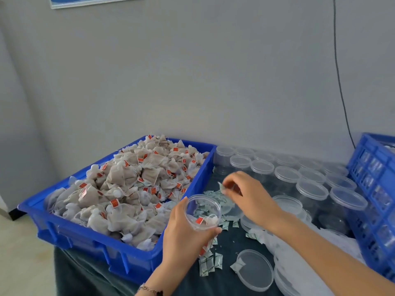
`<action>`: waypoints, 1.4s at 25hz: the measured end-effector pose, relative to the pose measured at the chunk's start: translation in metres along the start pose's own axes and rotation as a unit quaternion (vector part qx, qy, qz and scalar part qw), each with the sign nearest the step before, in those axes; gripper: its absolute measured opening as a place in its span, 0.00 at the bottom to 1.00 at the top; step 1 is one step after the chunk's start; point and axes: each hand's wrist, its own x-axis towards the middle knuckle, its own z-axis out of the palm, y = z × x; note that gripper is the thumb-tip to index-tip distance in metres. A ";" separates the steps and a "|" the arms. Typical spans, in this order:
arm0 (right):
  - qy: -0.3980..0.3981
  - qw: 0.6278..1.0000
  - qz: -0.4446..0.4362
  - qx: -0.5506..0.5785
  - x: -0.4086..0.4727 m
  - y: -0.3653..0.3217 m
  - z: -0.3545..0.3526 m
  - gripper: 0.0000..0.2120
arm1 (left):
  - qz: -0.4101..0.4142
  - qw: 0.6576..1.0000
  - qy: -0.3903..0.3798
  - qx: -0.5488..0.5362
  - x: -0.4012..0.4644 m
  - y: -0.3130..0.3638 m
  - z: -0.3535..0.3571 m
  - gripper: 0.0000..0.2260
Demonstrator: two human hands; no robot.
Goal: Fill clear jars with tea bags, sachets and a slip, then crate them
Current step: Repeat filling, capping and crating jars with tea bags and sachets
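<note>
My left hand (183,236) grips an open clear jar (203,212) tilted toward me, with tea bags and red tags showing inside it. Just right of and above the jar, my right hand (245,193) pinches a small pale sachet (222,188) over a scatter of loose sachets (215,198) on the dark cloth. More sachets (208,264) lie below the jar. A blue tray (106,246) at the left is heaped with tea bags (132,184) that have red tags.
Several lidded empty clear jars (312,189) stand in rows behind my right hand. Loose clear lids (255,270) lie at the front right. A blue slatted crate (374,189) with jars inside stands at the right edge. A black cable (339,82) hangs down the wall.
</note>
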 end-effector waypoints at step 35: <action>-0.157 0.857 0.325 -0.368 -0.215 0.175 -0.023 0.17 | 0.080 0.972 -0.204 -0.088 -0.030 0.098 0.144 0.46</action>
